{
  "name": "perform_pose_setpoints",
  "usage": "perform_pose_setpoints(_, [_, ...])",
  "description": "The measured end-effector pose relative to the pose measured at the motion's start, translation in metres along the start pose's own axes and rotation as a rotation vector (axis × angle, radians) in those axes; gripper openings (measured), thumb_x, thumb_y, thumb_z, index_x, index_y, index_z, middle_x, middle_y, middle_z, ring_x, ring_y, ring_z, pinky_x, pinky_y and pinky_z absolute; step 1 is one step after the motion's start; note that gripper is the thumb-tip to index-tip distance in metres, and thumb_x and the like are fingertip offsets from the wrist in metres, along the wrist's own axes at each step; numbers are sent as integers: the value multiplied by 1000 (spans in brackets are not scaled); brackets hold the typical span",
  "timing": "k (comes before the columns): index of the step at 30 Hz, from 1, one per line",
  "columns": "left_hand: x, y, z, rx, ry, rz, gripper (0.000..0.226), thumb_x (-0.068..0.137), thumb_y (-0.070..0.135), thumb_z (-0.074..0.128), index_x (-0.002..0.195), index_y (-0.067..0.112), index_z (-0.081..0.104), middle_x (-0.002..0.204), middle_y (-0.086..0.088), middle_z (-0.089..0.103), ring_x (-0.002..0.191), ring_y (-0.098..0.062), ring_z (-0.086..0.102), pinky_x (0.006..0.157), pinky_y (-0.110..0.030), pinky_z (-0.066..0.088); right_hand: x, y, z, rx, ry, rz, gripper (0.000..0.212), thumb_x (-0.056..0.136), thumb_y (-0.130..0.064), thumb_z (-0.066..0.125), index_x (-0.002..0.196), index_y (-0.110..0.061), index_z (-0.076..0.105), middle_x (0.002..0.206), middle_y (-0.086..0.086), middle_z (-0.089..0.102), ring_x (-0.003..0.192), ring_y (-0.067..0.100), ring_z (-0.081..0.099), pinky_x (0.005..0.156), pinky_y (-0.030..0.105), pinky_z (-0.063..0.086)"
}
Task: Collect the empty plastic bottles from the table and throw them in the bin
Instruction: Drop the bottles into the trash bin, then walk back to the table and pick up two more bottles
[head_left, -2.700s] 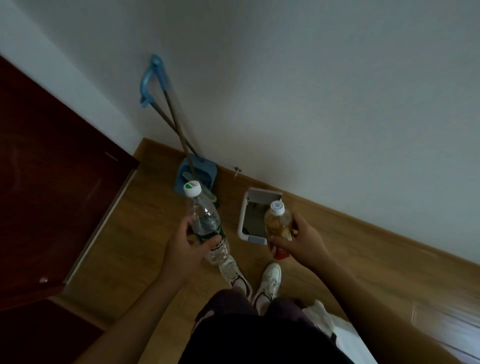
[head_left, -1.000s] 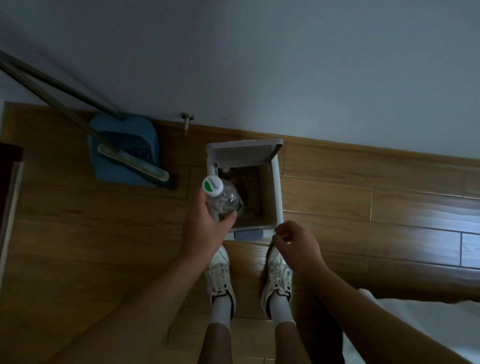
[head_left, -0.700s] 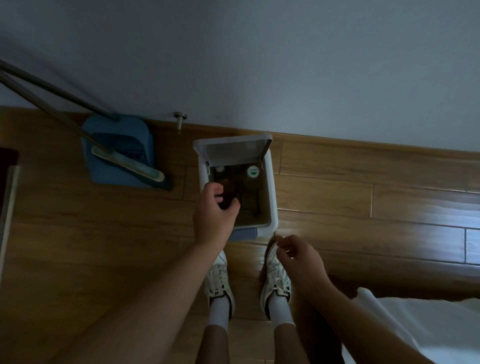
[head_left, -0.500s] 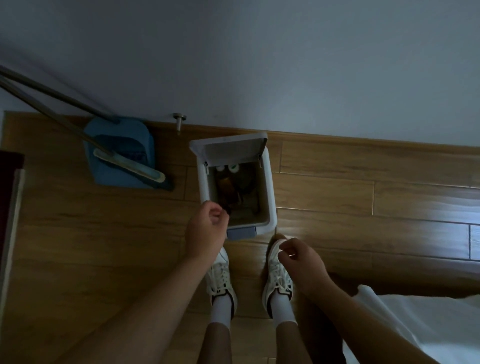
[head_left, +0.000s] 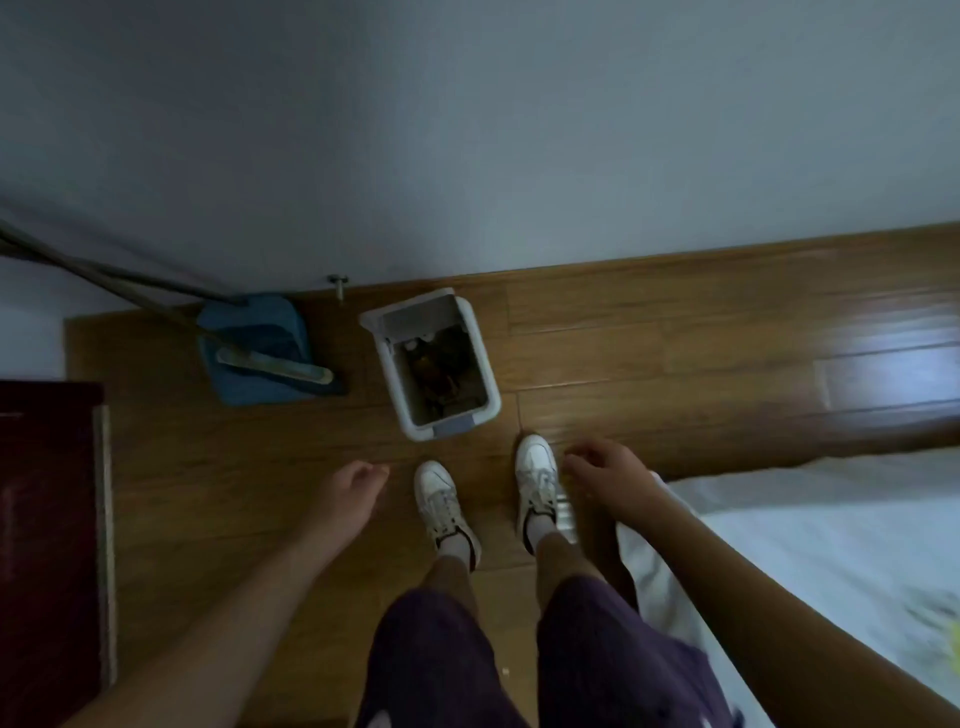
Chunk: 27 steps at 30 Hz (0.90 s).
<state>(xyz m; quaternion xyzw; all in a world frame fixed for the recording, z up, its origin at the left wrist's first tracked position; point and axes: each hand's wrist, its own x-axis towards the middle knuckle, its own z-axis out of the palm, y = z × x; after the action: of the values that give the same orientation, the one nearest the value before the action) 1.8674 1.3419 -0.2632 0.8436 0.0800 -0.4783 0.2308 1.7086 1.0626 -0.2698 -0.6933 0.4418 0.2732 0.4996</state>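
Note:
A small white bin (head_left: 488, 379) stands on the wooden floor by the wall, its lid up. Inside it lie the bottles (head_left: 441, 364), dim and partly hidden, with a white cap showing near the back. My left hand (head_left: 353, 491) hangs empty below and left of the bin, fingers loosely apart. My right hand (head_left: 608, 475) is empty too, fingers curled loosely, to the right of my shoes. Neither hand touches the bin.
A blue dustpan (head_left: 260, 353) with a brush and long handles leans on the wall left of the bin. A dark red cabinet (head_left: 47, 545) is at the left edge. A white bed (head_left: 831, 545) fills the lower right. My white shoes (head_left: 441, 499) stand just before the bin.
My left hand dropped the clear bottle into the bin, then pulled back down and away. The right hand, empty since a second ago, drifted right. The view has backed off from the bin.

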Motion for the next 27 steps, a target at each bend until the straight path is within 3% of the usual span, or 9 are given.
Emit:
perform_pose_setpoints(2, [-39,30,-8,44,8,67,24,103,40,46,103,24,65,103,0,69,94,-17,66,83,-38,54,-45,4,-25,50,48,20,24,90,-33,64,104,-15,73,83,-1,73,79,20,71,71,35,57])
perform_pose_setpoints(5, [-92,77,-9,36,33,187,21,102,40,46,100,28,63,100,2,68,94,-15,66,78,-34,52,-106,22,-65,133,104,53,31,83,-44,61,97,-19,72,88,1,75,86,21,72,84,49,58])
perform_pose_setpoints(9, [-145,126,1,97,-10,355,28,102,47,44,109,27,63,106,6,67,99,-12,63,79,-33,50,-164,49,-107,265,217,52,17,91,-34,63,98,-21,70,88,0,77,85,18,73,87,50,58])
perform_pose_setpoints(12, [-165,153,12,132,4,427,33,101,50,46,122,28,60,114,6,63,106,-16,63,88,-40,54,-191,67,-135,380,288,35,10,94,-26,63,96,-19,70,90,4,76,86,20,74,86,49,59])
perform_pose_setpoints(15, [-176,177,26,78,32,425,32,100,49,48,119,28,62,116,4,65,108,-20,63,95,-47,53,-208,81,-161,504,327,47,12,98,-20,58,98,-17,69,97,9,74,94,26,72,87,48,58])
perform_pose_setpoints(19, [-181,200,32,93,-2,405,23,102,43,48,108,28,64,114,-1,67,107,-23,64,96,-45,50,-221,94,-191,614,364,76,15,99,-22,56,103,-14,68,103,12,73,97,27,70,88,47,56])
perform_pose_setpoints(27, [-144,283,35,245,-108,375,21,103,40,47,96,30,65,104,-2,69,97,-22,65,83,-40,50,-193,89,-255,642,435,62,28,100,-35,55,122,-20,60,114,3,67,101,18,66,87,37,57])
